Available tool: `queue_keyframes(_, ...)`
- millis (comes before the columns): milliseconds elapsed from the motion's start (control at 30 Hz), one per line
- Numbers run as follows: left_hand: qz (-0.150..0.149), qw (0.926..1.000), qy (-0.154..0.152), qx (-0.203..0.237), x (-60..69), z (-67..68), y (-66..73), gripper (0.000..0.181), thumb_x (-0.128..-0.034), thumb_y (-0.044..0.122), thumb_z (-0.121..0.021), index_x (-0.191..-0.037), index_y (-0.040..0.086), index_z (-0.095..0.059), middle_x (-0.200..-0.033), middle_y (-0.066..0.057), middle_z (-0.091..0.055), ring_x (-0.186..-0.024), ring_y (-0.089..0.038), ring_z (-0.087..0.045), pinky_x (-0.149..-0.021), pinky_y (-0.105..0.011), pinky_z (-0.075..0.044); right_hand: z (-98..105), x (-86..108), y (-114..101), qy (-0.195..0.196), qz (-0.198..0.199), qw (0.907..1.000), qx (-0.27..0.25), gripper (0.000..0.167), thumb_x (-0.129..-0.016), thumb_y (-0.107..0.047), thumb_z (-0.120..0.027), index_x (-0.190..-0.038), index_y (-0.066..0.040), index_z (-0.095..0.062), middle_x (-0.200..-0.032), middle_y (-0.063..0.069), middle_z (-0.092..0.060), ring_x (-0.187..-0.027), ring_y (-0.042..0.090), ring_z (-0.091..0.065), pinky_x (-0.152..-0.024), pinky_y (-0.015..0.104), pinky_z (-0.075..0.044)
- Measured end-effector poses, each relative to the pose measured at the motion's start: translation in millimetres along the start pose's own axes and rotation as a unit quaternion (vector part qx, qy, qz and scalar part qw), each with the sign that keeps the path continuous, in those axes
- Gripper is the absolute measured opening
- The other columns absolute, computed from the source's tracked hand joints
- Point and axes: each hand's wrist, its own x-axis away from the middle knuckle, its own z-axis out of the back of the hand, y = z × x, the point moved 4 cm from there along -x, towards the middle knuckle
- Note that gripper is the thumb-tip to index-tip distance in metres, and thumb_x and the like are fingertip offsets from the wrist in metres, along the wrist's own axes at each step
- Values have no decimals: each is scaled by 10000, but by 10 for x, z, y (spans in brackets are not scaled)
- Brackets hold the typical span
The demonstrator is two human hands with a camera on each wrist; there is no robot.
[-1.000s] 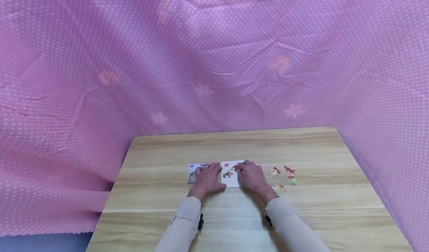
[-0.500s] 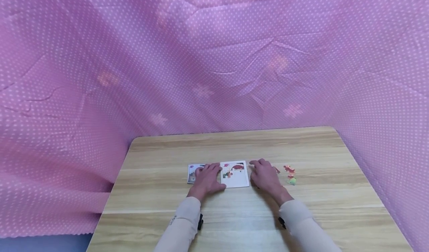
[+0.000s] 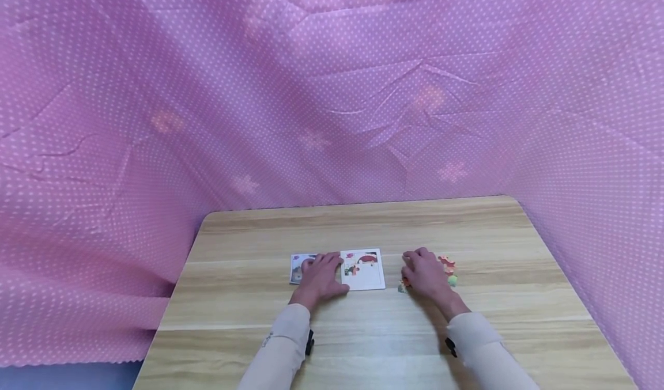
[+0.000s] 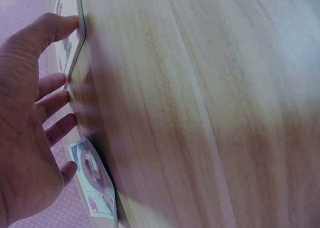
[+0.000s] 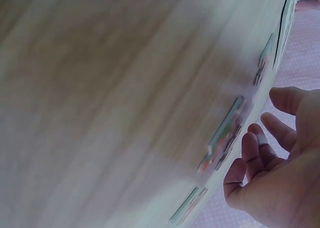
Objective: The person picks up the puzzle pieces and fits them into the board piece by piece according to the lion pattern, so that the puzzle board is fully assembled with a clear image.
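Observation:
A white puzzle board (image 3: 370, 280) lies mid-table, with several pieces in its upper and left parts. My left hand (image 3: 323, 276) rests along its left edge, fingers spread. In the left wrist view the thumb touches the board (image 4: 72, 63) at its edge. Under the same hand lies a picture card (image 3: 297, 269), partly hidden. To the right, my right hand (image 3: 427, 273) hovers over loose puzzle pieces, fingers loosely bent, with nothing seen between them. One piece (image 3: 402, 287) peeks out on its left. In the right wrist view, loose pieces (image 5: 225, 130) lie below the fingers.
Beyond the right hand lie a red-orange puzzle piece (image 3: 447, 261) and a green one (image 3: 453, 280). The wooden table (image 3: 249, 309) is bordered at the back and sides by a pink dotted curtain (image 3: 332, 119).
My right hand has left the board and moved right, over the loose pieces. A red piece at the board's upper right now shows fully. The left hand stays in place.

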Motion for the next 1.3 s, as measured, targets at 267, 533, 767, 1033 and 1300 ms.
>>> queue_keyframes(267, -34, 10000, 7, -20, 3, -13, -7, 801, -709, 600, -684, -1398, 240, -492, -1540, 36, -383, -1384, -248, -368, -1074, -593, -276, 69, 63, 95, 164, -29, 9998, 102, 391, -857, -192, -622, -1225, -59, -644, -1162, 176, -600, -1055, 355, -557, -885, 544, -462)
queue_keyframes(533, -20, 10000, -49, -16, -34, 21, -37, 798, -719, 597, -697, -1402, 240, -489, -1544, 29, -378, -1383, -253, -368, -1074, -594, -275, 124, 83, 189, 221, -236, 9991, 265, 375, -845, -203, -615, -1191, -65, -660, -1161, 193, -589, -1059, 401, -553, -878, 626, -414)
queue_keyframes(767, -43, 9999, -114, 18, -62, 38, -68, 800, -718, 595, -698, -1404, 240, -487, -1546, 31, -375, -1384, -250, -368, -1073, -591, -278, 152, 107, 223, 310, -501, 9979, 280, 372, -847, -235, -637, -1169, -52, -662, -1133, 179, -565, -1021, 395, -543, -797, 576, -442)
queue_keyframes(1033, -89, 9999, -110, 25, -104, 45, -111, 799, -711, 589, -705, -1398, 239, -493, -1542, 28, -382, -1380, -247, -372, -1076, -592, -274, 150, 101, 224, 213, -879, 9950, 418, 422, -874, -377, -635, -1191, -101, -655, -1103, 170, -564, -996, 364, -539, -732, 535, -428)
queue_keyframes(1300, -153, 9998, -96, 35, -141, 62, -150, 800, -711, 596, -699, -1399, 242, -493, -1539, 43, -386, -1375, -242, -376, -1071, -586, -278, 120, 28, 188, 19, -1035, 9944, 234, 433, -881, -305, -610, -1267, -111, -616, -1154, 197, -598, -1038, 382, -566, -802, 585, -446)
